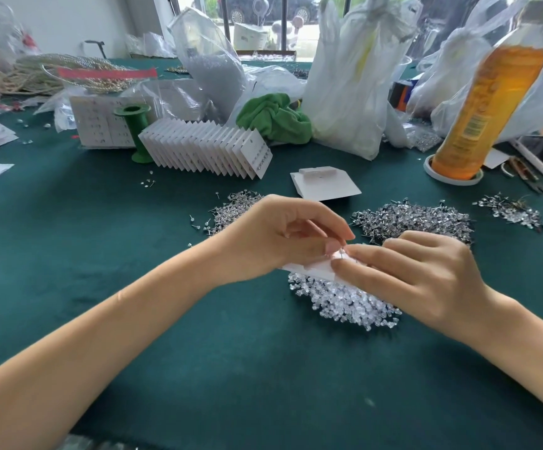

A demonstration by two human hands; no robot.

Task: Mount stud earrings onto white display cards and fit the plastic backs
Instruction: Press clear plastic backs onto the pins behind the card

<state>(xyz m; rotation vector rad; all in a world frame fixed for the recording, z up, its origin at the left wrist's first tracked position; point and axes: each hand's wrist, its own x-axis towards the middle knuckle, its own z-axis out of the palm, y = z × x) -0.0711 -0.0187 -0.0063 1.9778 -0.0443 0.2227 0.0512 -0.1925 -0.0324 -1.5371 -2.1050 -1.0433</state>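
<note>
Work surface was a dark green felt-covered table (69, 241), cluttered at the far edge with plastic bags (344, 92), a green cloth (273, 116), a green spool (135, 131) and an orange bottle (487, 102); a window sat behind. Left hand (283, 238) pinched a white display card (309, 266) at mid-table. Right hand (419, 277) pinched at the card's edge, item too small to tell. Clear plastic backs (344, 300) were piled under the card. Stud earrings (416, 219) were heaped just beyond. Finished cards (205, 147) stood fanned near the spool.
</note>
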